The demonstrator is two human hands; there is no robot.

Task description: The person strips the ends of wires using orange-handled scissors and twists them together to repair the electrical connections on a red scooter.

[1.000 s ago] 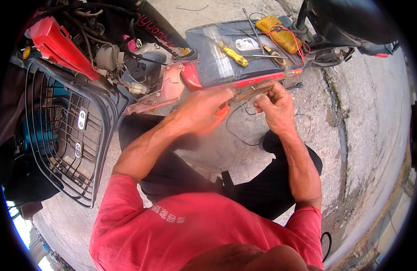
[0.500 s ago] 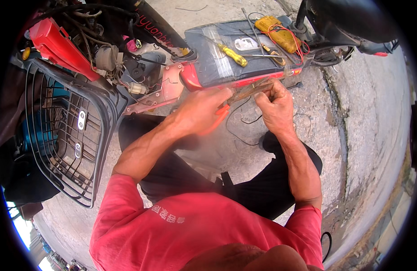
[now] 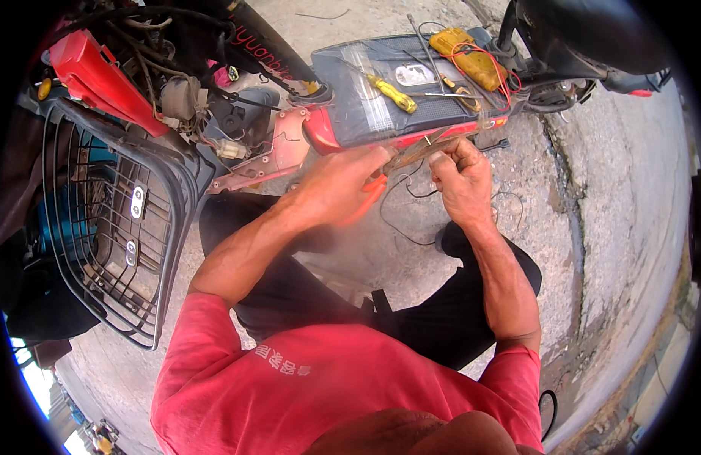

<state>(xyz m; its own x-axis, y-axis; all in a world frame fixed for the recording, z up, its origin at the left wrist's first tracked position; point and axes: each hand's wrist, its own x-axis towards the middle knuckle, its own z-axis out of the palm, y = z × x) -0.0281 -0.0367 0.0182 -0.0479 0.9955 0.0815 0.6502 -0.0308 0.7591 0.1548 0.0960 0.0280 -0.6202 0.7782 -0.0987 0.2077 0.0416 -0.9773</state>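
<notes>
My left hand (image 3: 341,182) is closed around orange-handled pliers (image 3: 371,199), whose rusty brown jaws (image 3: 411,157) point right toward my other hand. My right hand (image 3: 466,180) is closed too, its thumb and fingers pinched together near the jaw tips. What sits in that pinch is too small to make out. Both hands are held over the ground, just in front of the red edge of a scooter's footboard (image 3: 331,98). Thin black wire (image 3: 400,227) hangs or lies below them.
On the footboard lie a yellow-handled screwdriver (image 3: 396,95), other slim tools and a yellow multimeter (image 3: 472,64) with red leads (image 3: 510,92). A black wire basket (image 3: 115,227) stands at the left, beside exposed wiring and red panels (image 3: 108,80). Cracked concrete (image 3: 616,197) stretches to the right.
My right hand has shifted very slightly down and to the left, its fingers still pinched. My left hand keeps its grip on the pliers in nearly the same place.
</notes>
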